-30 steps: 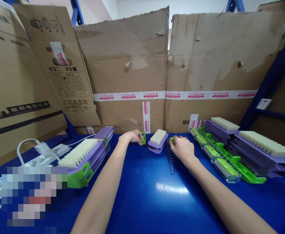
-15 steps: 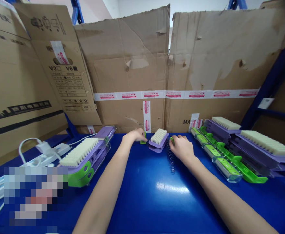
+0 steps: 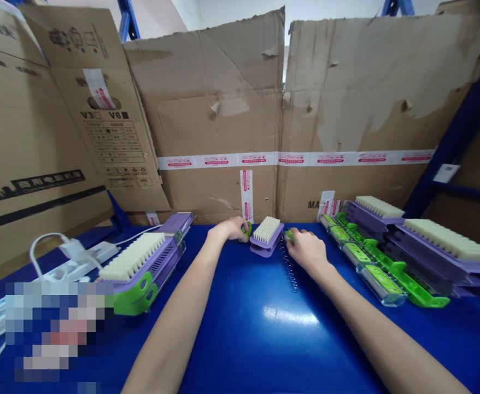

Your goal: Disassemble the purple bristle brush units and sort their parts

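Observation:
A small purple brush block with white bristles (image 3: 267,234) lies on the blue table (image 3: 248,323) near the cardboard wall. My left hand (image 3: 228,229) is closed on a small green plastic part (image 3: 245,231) just left of the block. My right hand (image 3: 308,249) is closed on another small green part (image 3: 289,235) at the block's right side. A metal coil spring (image 3: 288,265) lies on the table under my right hand.
A long purple and green brush unit (image 3: 144,265) lies at the left, beside a white power strip and cables (image 3: 76,254). Several similar units (image 3: 404,251) are stacked at the right. Cardboard sheets (image 3: 281,115) wall off the back. A blue rack post (image 3: 457,131) stands right.
My left hand has brought the green part closer to the left side of the small brush block and turned it. My right hand has barely moved.

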The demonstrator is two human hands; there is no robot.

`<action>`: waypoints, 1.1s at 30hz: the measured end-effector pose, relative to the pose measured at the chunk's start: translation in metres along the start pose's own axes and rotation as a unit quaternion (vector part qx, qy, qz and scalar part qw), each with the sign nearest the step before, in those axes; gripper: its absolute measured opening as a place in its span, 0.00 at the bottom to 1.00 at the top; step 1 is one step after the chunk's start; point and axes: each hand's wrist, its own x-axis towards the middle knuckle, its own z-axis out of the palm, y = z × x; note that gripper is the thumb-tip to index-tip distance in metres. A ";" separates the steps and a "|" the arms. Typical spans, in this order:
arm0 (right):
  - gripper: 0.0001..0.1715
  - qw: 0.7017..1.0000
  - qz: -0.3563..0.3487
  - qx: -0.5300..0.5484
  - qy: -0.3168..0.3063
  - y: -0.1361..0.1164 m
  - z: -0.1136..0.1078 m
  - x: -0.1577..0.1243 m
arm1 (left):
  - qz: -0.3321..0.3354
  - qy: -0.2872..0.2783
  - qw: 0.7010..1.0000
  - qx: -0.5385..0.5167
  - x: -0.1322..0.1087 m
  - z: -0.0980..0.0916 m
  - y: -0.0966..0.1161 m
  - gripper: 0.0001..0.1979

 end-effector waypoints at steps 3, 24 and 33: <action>0.18 1.000 0.006 0.002 0.007 -0.001 -0.003 -0.001 | 0.017 0.004 1.000 -0.010 -0.002 0.001 0.003 0.19; 0.23 0.999 0.025 0.000 0.020 -0.002 -0.005 -0.001 | -0.003 0.019 0.999 0.026 -0.004 0.002 0.004 0.08; 0.21 1.000 0.023 -0.003 0.004 -0.001 -0.003 -0.001 | -0.192 0.075 0.973 0.099 -0.011 -0.005 -0.007 0.16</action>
